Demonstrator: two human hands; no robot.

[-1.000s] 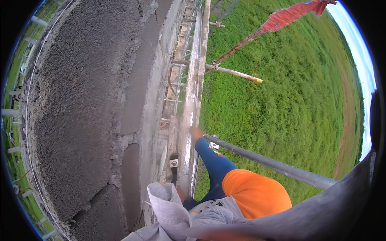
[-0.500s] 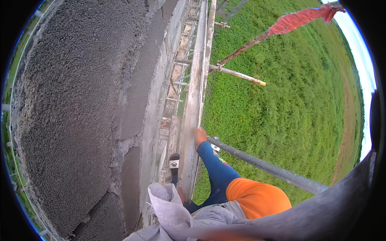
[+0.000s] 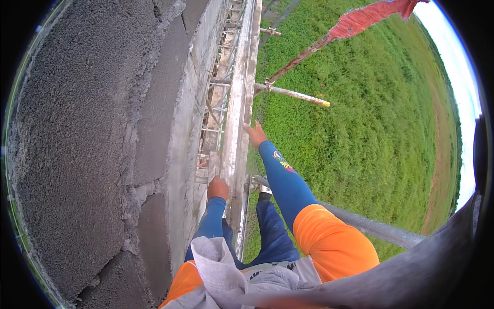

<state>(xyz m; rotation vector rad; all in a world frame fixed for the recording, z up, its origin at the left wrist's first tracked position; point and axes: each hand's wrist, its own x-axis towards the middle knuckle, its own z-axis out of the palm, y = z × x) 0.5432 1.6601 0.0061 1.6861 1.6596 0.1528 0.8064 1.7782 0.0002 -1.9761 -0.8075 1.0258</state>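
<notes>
A long, pale, mortar-stained plank [image 3: 235, 103] runs away from me between the wall and the grass. My right hand [image 3: 255, 135] is at its right edge, fingers stretched out and tips against the wood. Closer to me, my left hand [image 3: 218, 189] is closed like a fist beside the plank's left edge. Its fingers are turned away, so what they grip is hidden. Blue sleeves cover both forearms, with orange shirt sleeves above. One shoe [image 3: 265, 190] shows below, right of the plank.
A rough grey block wall [image 3: 87, 129] with mortar joints rises at left. Scaffold poles include a grey pipe [image 3: 370, 224] at right, a yellow-tipped pole [image 3: 298, 96] and a slanting one wrapped in red cloth [image 3: 365, 21]. Green grass [image 3: 370, 123] lies far below.
My right hand has slid farther along the plank, its fingers now spread. My left hand has come forward from low beside my body. The view has shifted slightly to the right.
</notes>
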